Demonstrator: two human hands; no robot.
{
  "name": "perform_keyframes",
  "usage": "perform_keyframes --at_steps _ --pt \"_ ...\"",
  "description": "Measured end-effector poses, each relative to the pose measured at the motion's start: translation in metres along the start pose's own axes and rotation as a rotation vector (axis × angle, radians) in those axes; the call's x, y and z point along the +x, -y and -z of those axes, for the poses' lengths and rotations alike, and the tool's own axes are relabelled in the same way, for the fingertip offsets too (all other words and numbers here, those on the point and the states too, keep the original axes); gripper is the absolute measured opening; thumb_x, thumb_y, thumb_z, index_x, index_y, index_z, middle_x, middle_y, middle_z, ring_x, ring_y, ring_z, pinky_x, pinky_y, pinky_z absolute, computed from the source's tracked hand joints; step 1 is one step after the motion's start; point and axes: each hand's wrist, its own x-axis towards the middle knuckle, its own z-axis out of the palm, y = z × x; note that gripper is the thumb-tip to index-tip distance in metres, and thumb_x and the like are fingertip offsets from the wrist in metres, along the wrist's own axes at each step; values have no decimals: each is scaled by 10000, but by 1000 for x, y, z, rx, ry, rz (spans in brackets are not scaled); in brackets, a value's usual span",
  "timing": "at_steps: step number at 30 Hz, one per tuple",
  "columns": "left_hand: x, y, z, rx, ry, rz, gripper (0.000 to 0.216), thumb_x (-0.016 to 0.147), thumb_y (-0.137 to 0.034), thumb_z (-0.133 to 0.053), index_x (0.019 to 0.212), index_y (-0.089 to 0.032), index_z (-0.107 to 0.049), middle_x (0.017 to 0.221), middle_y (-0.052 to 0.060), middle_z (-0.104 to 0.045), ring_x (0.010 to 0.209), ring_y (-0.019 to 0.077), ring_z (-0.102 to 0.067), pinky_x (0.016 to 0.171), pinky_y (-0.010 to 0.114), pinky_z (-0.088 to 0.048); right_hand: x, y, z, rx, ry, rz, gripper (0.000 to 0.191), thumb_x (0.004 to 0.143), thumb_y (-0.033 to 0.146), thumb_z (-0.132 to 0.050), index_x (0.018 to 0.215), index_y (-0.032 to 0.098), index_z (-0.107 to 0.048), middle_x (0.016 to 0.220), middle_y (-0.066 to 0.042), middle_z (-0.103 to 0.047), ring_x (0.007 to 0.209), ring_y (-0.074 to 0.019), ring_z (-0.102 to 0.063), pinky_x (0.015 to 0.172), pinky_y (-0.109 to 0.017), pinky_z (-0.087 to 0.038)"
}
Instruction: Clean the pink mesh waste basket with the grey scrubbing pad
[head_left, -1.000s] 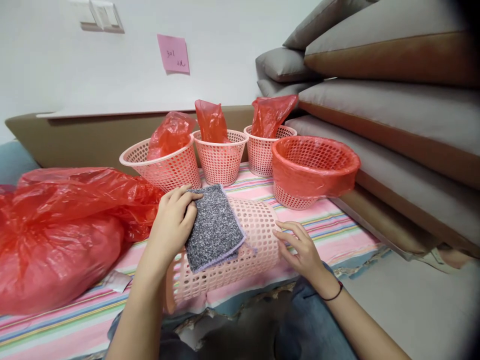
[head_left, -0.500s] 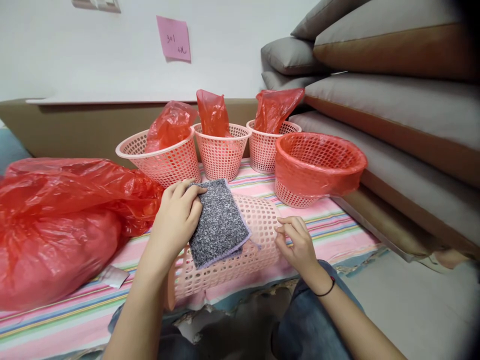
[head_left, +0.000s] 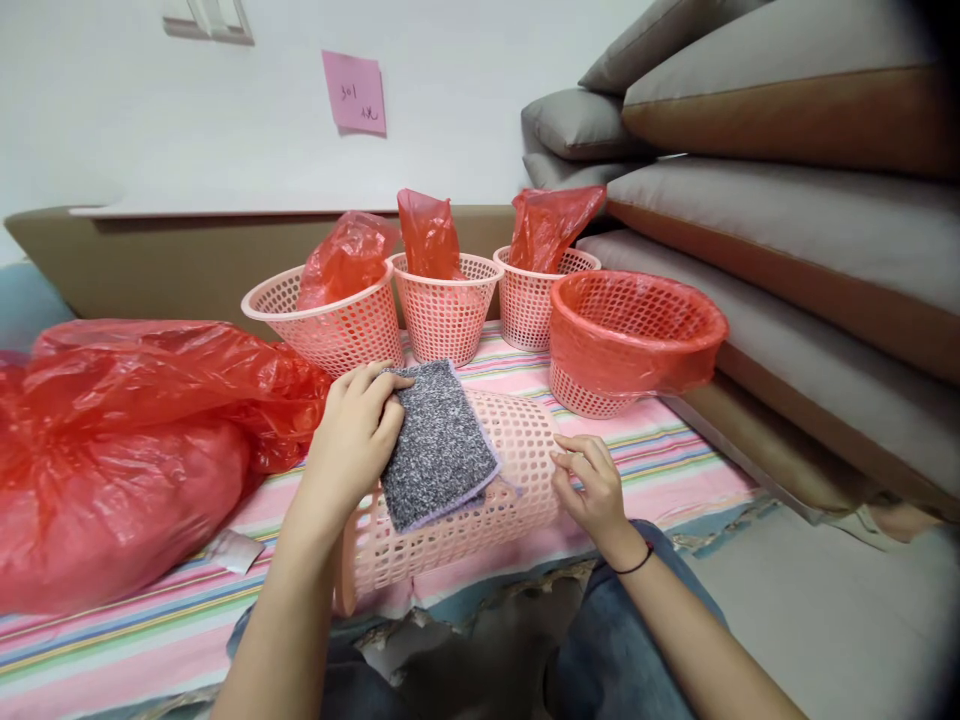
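Observation:
A pink perforated basket (head_left: pixel 495 500) lies on its side on the striped cloth (head_left: pixel 150 630) in front of me. A grey speckled cloth pad (head_left: pixel 437 445) rests on the basket's upper wall. My left hand (head_left: pixel 352 440) presses the pad's left edge, fingers curled over it. My right hand (head_left: pixel 592 485) grips the basket's base end at the right, fingers bent against it.
Three upright pink baskets (head_left: pixel 442 315) with red bags inside stand in a row behind. A fourth basket (head_left: pixel 630 340), lined with a red bag, sits at the right. A large bulging red plastic bag (head_left: pixel 120 470) fills the left. Sofa cushions (head_left: pixel 787 250) are stacked at right.
My right hand has curled tighter against the basket's base end. The left hand and pad have shifted slightly along the basket.

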Motion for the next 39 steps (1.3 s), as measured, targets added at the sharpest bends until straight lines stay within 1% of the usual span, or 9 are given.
perform_keyframes --at_steps 3,8,10,14,19,23,28,33,39 --pt "-1 3 1 -28 -7 -6 340 923 -240 -351 1059 -154 -651 1165 106 -638 1175 274 -522 1100 492 -354 -3 -1 -2 17 -29 14 240 813 33 -541 940 225 -608 1038 -96 -651 908 -227 -597 738 -411 -528" --pt "-2 3 1 -30 -11 1 341 923 -241 -354 1065 -156 -653 1175 107 -637 1194 278 -513 1098 491 -353 -2 0 0 50 -34 -1 257 813 33 -559 965 229 -628 1038 -97 -659 908 -226 -610 735 -410 -527" --pt "-2 3 0 -29 -14 -1 340 920 -238 -356 1063 -156 -654 1173 108 -639 1191 277 -515 1098 488 -353 -2 1 1 63 -29 -9 234 816 50 -582 965 225 -627 1042 -99 -655 902 -225 -604 735 -411 -523" --pt "0 2 -1 -21 -16 5 353 919 -237 -352 1069 -149 -660 1160 110 -639 1184 277 -516 1101 485 -351 -3 1 1 80 -6 -36 168 828 138 -646 975 211 -614 1057 -113 -636 934 -241 -589 757 -429 -515" --pt "4 0 -4 -11 -4 18 391 927 -257 -344 1096 -150 -680 1181 112 -636 1189 283 -508 1105 484 -353 -2 2 -5 28 20 -127 74 850 216 -659 864 203 -587 986 -97 -581 945 -246 -578 766 -428 -512" --pt "5 0 -6 -4 -16 10 405 922 -255 -351 1101 -150 -699 1210 117 -627 1211 295 -493 1116 492 -342 2 3 -10 -30 21 -166 149 875 275 -642 779 208 -549 945 -80 -547 910 -233 -564 757 -414 -509" --pt "4 -1 -6 4 -6 25 414 921 -253 -352 1111 -146 -703 1207 123 -627 1220 305 -483 1116 502 -344 6 5 -12 -65 20 -171 207 878 235 -617 709 212 -499 917 -67 -526 902 -226 -540 761 -397 -482" --pt "5 -5 -7 11 4 43 408 915 -245 -359 1110 -151 -705 1228 124 -624 1230 307 -476 1124 509 -339 10 6 -11 -79 47 -168 215 860 168 -590 681 214 -479 885 -52 -506 891 -219 -523 751 -375 -457" --pt "5 -7 -7 4 -1 66 375 904 -230 -370 1073 -185 -702 1252 99 -615 1227 294 -473 1125 513 -344 12 7 -11 -66 51 -178 259 851 126 -568 639 217 -450 826 -45 -497 868 -216 -524 741 -364 -460"
